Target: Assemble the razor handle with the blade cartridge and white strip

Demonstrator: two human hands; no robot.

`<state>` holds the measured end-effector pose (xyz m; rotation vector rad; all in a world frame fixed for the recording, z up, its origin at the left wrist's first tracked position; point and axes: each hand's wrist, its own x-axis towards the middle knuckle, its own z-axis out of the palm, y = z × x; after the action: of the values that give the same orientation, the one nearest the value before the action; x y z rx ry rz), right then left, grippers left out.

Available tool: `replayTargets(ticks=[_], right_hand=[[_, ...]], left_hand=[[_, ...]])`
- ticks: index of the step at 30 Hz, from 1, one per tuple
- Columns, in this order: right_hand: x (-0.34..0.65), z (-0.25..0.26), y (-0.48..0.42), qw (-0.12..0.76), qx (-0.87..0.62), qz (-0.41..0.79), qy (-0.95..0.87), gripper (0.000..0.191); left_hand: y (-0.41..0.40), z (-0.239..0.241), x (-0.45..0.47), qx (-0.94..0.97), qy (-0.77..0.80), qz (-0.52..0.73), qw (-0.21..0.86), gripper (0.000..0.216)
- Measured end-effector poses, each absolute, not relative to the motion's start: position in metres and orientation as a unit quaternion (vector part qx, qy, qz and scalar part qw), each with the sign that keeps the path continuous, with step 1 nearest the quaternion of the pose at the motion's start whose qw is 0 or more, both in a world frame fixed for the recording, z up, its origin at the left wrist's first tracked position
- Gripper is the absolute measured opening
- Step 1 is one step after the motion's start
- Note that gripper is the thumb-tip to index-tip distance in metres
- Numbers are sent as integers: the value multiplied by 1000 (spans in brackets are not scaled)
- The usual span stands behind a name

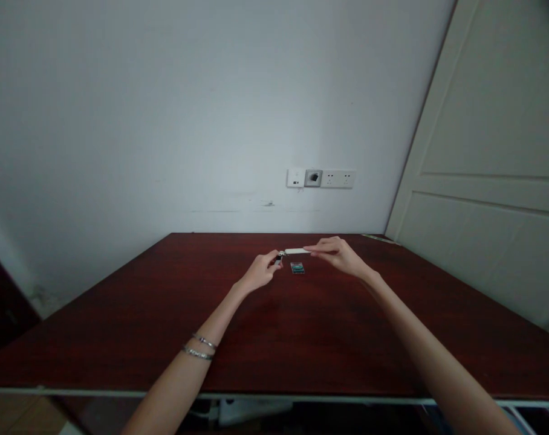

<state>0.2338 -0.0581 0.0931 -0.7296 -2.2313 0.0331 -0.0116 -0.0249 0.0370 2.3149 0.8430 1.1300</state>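
Note:
My left hand (262, 270) is closed in a pinch on a small dark piece with a shiny tip (279, 256), held just above the table. My right hand (338, 252) pinches the right end of a thin white stick-like object (295, 251), which lies level between the two hands. The dark piece meets the left end of the white object. A small teal and grey packet (297, 267) lies flat on the dark red wooden table (165, 314), just below the white object and between the hands. Two silver bangles (201, 347) circle my left wrist.
The table stands against a white wall with a row of sockets (320, 178). A cream door (492, 169) closes off the right side. The table's near edge has a pale metal rim (120, 393), with a white object (251, 411) below it.

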Motion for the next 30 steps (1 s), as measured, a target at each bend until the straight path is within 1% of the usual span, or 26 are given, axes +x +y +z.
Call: replayTargets(ticks=[4, 10, 16, 20, 23, 27, 30], right_hand=[[224, 97, -59, 404, -279, 13, -871, 27], [223, 93, -54, 388, -270, 25, -881, 28], [229, 93, -56, 419, -279, 33, -864, 27], [212, 96, -55, 408, -271, 26, -871, 27], [214, 94, -53, 400, -267, 31, -876, 27], [232, 91, -54, 409, -287, 47, -865, 27], [231, 93, -57, 420, -295, 51, -857, 27]], left_hand=[[-24, 35, -10, 826, 302, 418, 229, 15], [-23, 37, -10, 818, 282, 436, 249, 13], [-23, 38, -13, 820, 295, 426, 242, 12], [-21, 35, -12, 814, 293, 433, 252, 17], [-20, 37, -13, 812, 290, 440, 251, 15], [-22, 42, -16, 819, 291, 435, 236, 12], [-23, 41, -16, 822, 293, 430, 229, 14]])
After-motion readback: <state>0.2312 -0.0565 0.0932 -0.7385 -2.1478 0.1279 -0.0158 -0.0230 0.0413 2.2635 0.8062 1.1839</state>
